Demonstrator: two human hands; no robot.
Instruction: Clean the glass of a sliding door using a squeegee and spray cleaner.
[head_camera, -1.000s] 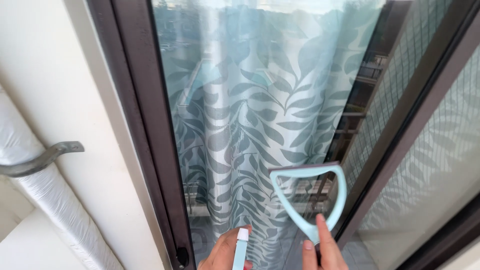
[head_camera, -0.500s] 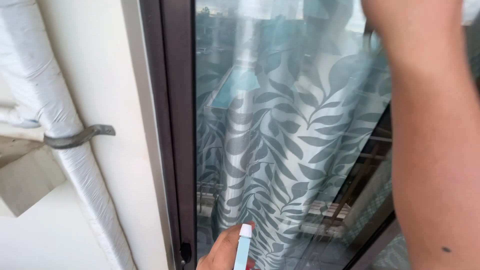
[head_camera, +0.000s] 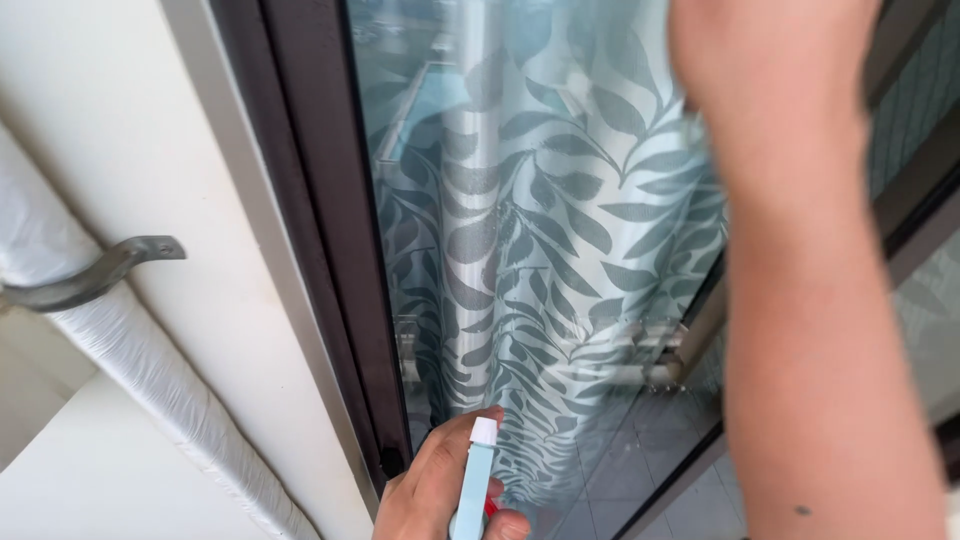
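Your left hand (head_camera: 440, 490) clamps a light, slippery pale-blue plastic spray bottle (head_camera: 474, 480) by its neck, while your raised right hand's (head_camera: 770, 70) grip cannot be told.

bright daylight, reflections glaring on the window glass (head_camera: 560, 300), raised right forearm (head_camera: 820, 300) blurred close up.

A home balcony: dark-framed sliding glass door (head_camera: 330, 250), leaf-patterned curtain (head_camera: 540, 250) inside, wrapped wall pipe (head_camera: 130, 360).
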